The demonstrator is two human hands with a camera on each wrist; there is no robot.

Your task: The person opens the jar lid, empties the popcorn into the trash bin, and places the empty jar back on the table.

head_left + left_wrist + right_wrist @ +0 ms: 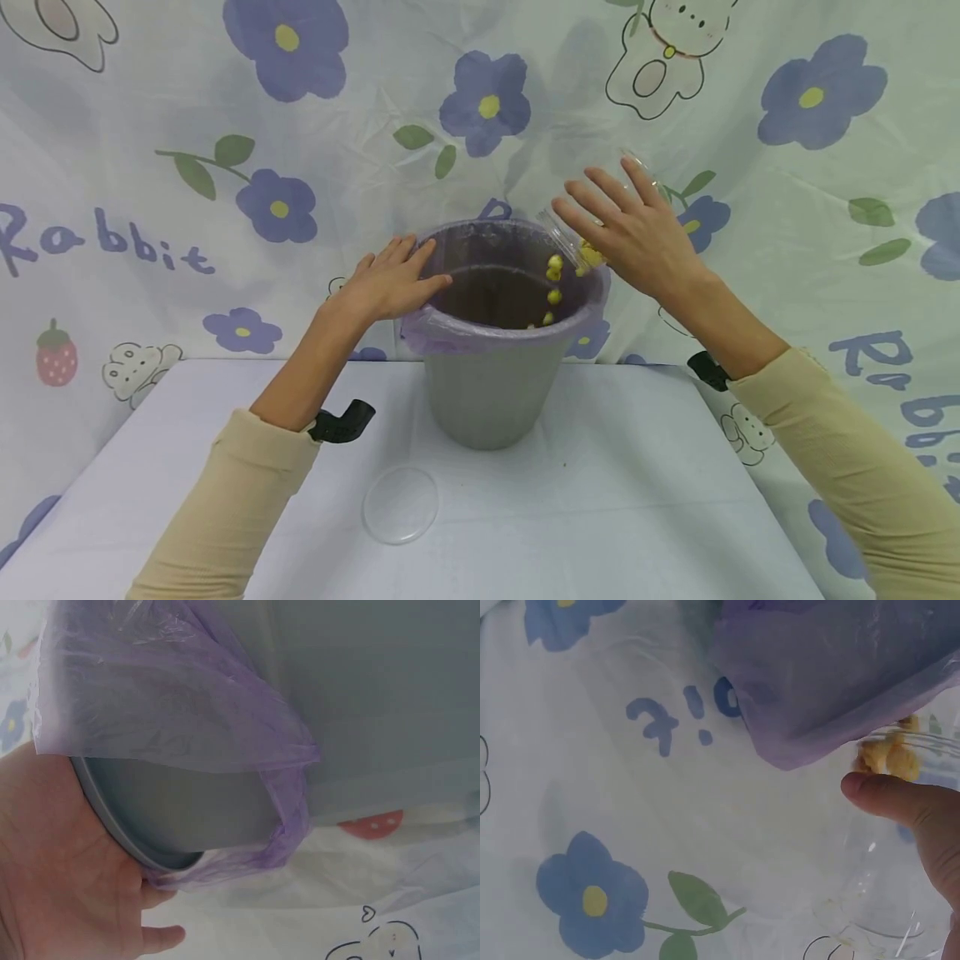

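Observation:
A grey bin (487,392) lined with a purple plastic bag (450,332) stands on the white-covered table. My left hand (386,285) rests on the bin's left rim with fingers extended; the bag's loose edge hangs beside the palm in the left wrist view. My right hand (645,237) grips a clear plastic jar (877,877), tipped mouth-down over the bin's right side. Yellow popcorn-like pieces (554,296) are falling from it into the bin, while more pieces (889,757) sit at the jar's mouth. The bottom of the bin is hidden.
A clear round lid (401,505) lies flat on the table in front of the bin, to the left. Behind the table hangs a white cloth (375,75) printed with flowers and rabbits, close to the bin's far side.

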